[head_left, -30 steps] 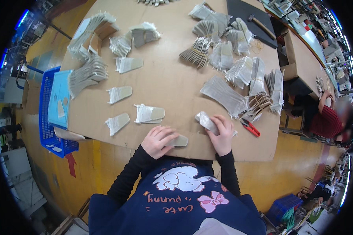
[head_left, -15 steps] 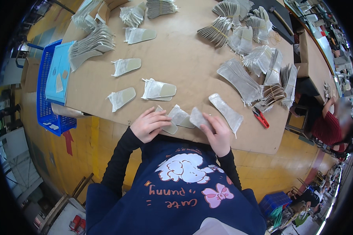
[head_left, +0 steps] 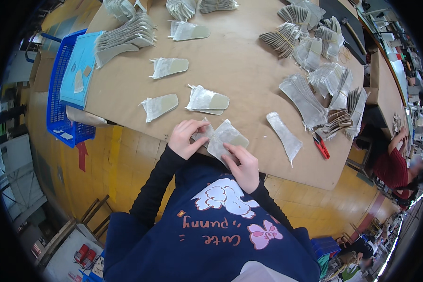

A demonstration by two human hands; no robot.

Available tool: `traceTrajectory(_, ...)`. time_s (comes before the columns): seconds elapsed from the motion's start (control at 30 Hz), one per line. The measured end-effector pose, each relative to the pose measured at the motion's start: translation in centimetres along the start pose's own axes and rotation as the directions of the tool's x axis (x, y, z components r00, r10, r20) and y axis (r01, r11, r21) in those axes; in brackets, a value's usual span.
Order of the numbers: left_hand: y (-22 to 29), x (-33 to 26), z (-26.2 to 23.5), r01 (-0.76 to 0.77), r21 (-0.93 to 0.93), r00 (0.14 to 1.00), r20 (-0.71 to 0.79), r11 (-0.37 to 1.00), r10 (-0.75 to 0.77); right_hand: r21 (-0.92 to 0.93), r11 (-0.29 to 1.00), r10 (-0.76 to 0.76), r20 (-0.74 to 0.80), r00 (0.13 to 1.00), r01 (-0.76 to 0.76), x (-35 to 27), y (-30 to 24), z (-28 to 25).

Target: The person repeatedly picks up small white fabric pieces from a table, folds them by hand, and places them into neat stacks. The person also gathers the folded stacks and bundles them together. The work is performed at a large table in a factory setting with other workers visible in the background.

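Observation:
At the table's near edge, my left hand [head_left: 187,139] pinches a small grey-white fabric piece [head_left: 202,133] between thumb and fingers. My right hand [head_left: 243,165] grips a second, pale fabric piece [head_left: 218,146], whose far end meets the left one. Partly under it lies a third fabric piece [head_left: 235,135] with a plain beige-green end. Farther off on the left are several similar two-toned pieces, among them a stacked pair [head_left: 208,100]. A longer curved fabric piece [head_left: 285,136] rests alone to the right of my right hand.
Red-handled snips [head_left: 321,146] lie near the right edge beside banded fabric bundles [head_left: 304,101]. More stacks [head_left: 126,38] stand at the far left. A blue basket [head_left: 56,109] with a light-blue board [head_left: 80,70] adjoins the table's left side. A hammer [head_left: 354,35] lies far right; a person [head_left: 391,164] sits beyond.
My right hand has moved left, bringing its fabric piece against the one in my left hand and over the piece between them. The view has shifted, so the table's contents appear farther right.

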State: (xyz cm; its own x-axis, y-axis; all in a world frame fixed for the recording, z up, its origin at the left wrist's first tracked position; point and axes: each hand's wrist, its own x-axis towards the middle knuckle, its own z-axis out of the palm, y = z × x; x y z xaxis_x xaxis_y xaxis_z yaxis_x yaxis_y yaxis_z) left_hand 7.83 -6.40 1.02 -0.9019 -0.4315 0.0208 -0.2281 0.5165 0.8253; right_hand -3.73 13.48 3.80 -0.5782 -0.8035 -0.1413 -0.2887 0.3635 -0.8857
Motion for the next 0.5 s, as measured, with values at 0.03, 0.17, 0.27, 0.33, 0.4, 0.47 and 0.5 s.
traceTrajectory(0.03, 0.0, 0.0, 0.2, 0.031, -0.014, 0.999, -0.011, 0.999, -0.032, -0.005, 1.000, 0.022, -0.011, 1.000, -0.022, 0.0, 0.0, 0.4)
traceTrajectory(0.17, 0.2, 0.1, 0.5, 0.066, -0.027, 0.997, -0.036, 0.997, -0.067, -0.001, 0.999, 0.034, -0.024, 0.999, -0.034, 0.0, -0.1, 1.5)
traceTrajectory(0.27, 0.0, 0.3, 0.5, 0.061, -0.025, 0.998, -0.027, 0.998, -0.061, -0.031, 0.999, 0.025, -0.062, 0.998, -0.027, 0.0, -0.2, 1.8)
traceTrajectory(0.33, 0.0, 0.3, 0.4, 0.053, -0.031, 0.998, -0.020, 0.998, -0.054, -0.052, 0.997, 0.048, -0.029, 0.998, -0.050, -0.1, -0.2, 1.8)
traceTrajectory(0.4, -0.1, 0.3, 0.4, 0.062, -0.038, 0.998, -0.011, 0.997, -0.063, -0.045, 0.997, 0.063, -0.024, 0.998, -0.064, -0.2, -0.2, 1.8)
traceTrajectory(0.47, -0.1, 0.2, 0.4, 0.064, -0.072, 0.998, -0.018, 0.995, -0.065, -0.005, 0.998, 0.057, -0.043, 0.997, -0.057, -0.1, -0.2, 1.9)
traceTrajectory(0.5, -0.1, 0.1, 0.4, 0.064, -0.103, 0.997, -0.030, 0.993, -0.067, -0.007, 0.997, 0.071, -0.049, 0.996, -0.072, -0.1, -0.3, 2.0)
